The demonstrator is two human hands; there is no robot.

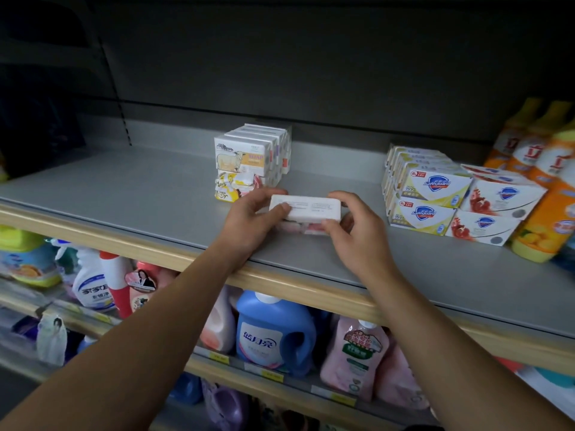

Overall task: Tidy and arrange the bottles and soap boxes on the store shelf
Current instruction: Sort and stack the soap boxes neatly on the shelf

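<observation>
Frame centre: left hand and right hand each pinch one end of the white soap box, held just over the grey shelf. Best set flat, squared beside the sheep-print soap stack, label front.

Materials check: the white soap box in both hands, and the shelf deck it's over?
White soap box: looks like printed paperboard, matte to satin; crisp folded edges, fine print on the top face. Shelf deck: probably painted metal, smooth grey with soft sheen; can't confirm. Its front lip looks like tan plastic or wood-look trim.
</observation>
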